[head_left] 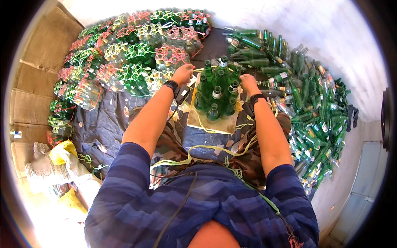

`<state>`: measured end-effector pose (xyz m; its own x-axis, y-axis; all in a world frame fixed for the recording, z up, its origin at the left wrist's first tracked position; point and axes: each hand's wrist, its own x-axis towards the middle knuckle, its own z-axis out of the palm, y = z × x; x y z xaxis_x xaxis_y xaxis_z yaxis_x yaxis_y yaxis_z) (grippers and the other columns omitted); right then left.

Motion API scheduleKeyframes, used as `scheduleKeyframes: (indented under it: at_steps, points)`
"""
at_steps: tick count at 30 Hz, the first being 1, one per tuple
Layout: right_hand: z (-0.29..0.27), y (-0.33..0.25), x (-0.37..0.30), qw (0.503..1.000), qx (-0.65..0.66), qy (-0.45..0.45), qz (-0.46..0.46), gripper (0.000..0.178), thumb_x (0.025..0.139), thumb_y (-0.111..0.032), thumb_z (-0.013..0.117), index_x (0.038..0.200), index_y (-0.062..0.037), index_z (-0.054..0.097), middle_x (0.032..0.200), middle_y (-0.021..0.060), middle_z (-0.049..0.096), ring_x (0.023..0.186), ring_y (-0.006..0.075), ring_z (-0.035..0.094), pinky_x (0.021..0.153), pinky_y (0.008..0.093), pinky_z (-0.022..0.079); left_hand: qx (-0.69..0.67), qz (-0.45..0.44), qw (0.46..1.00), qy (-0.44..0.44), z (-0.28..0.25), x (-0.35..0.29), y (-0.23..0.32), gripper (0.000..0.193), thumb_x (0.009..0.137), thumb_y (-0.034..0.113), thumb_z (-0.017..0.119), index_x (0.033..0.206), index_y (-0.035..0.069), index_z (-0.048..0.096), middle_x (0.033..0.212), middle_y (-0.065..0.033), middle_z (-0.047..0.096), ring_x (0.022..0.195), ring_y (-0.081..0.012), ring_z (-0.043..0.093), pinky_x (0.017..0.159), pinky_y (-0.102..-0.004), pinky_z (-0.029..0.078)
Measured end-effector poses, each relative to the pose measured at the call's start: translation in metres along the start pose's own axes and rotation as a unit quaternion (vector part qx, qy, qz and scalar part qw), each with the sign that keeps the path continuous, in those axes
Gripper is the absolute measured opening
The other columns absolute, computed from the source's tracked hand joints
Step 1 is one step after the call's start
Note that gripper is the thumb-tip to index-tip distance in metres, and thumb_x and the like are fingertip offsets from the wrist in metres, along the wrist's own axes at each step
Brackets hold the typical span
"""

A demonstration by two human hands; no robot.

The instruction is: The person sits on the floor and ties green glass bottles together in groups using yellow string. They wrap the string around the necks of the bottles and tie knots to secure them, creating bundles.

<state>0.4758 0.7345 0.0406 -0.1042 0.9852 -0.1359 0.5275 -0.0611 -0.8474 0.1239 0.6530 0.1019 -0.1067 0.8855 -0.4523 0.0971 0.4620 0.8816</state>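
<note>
Bottles [216, 94], green, upright, clustered on a pale board [225, 126] between my knees. Left hand [182, 75] at their left, fingertips pinched on a yellow strap [199, 70]; right hand [249, 84] just beside their right, fingers curled, cannot tell on what. Beyond, strapped bottle bundles [137, 75] left, loose bottle heap [316, 120] right.

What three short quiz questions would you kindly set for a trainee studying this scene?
1. True or false: the cluster of green glass bottles stands upright on the flat, pale slab.
2. Choose: the loose pile of mostly green glass bottles lies (a) left of the cluster, (b) right of the cluster, (c) on top of the cluster.
3. Fill in: the wristband near the right hand is coloured ____.
Key: 1 true; 2 b; 3 black.
</note>
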Motion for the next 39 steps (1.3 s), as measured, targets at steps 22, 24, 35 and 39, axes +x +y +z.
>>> scheduleKeyframes:
  at_steps: [22, 24, 35, 39]
  points:
    - [0.049, 0.087, -0.083, 0.963, 0.214, 0.058, 0.154, 0.014, 0.098, -0.017, 0.055, 0.099, -0.0079, 0.066, 0.079, 0.0112, 0.065, 0.068, 0.031, 0.063, 0.053, 0.0427, 0.046, -0.166, 0.002, 0.985, 0.054, 0.024, -0.086, -0.135, 0.05, 0.103, 0.011, 0.049, 0.153, 0.01, 0.048, 0.085, -0.0048, 0.061, 0.055, -0.0126, 0.052, 0.05, -0.0297, 0.045]
    - [0.051, 0.098, -0.068, 0.976, 0.151, 0.076, 0.134, 0.016, 0.099, -0.017, 0.054, 0.099, -0.0073, 0.066, 0.078, 0.0118, 0.065, 0.068, 0.0312, 0.064, 0.055, 0.0422, 0.048, -0.149, 0.022, 0.987, 0.058, 0.028, -0.089, -0.127, 0.05, 0.103, 0.01, 0.049, 0.153, 0.01, 0.047, 0.084, -0.0055, 0.06, 0.055, -0.0128, 0.052, 0.049, -0.0297, 0.044]
    - [0.057, 0.099, -0.072, 0.971, -0.235, 0.02, 0.028, 0.028, 0.094, -0.02, 0.062, 0.096, 0.005, 0.073, 0.103, 0.0307, 0.071, 0.098, 0.0479, 0.069, 0.084, 0.0536, 0.056, -0.085, 0.007, 0.992, 0.091, 0.043, -0.093, -0.126, 0.047, 0.101, 0.011, 0.054, 0.148, 0.008, 0.053, 0.089, -0.0065, 0.065, 0.057, -0.0146, 0.06, 0.052, -0.0305, 0.051]
    - [0.056, 0.12, -0.074, 0.962, -0.271, 0.007, 0.018, 0.028, 0.093, -0.02, 0.063, 0.094, 0.0054, 0.074, 0.102, 0.0319, 0.071, 0.097, 0.0484, 0.068, 0.082, 0.0542, 0.055, -0.083, 0.007, 0.992, 0.098, 0.052, -0.07, -0.133, 0.041, 0.101, 0.014, 0.057, 0.142, 0.008, 0.058, 0.092, -0.0086, 0.07, 0.06, -0.0152, 0.065, 0.052, -0.0307, 0.053]
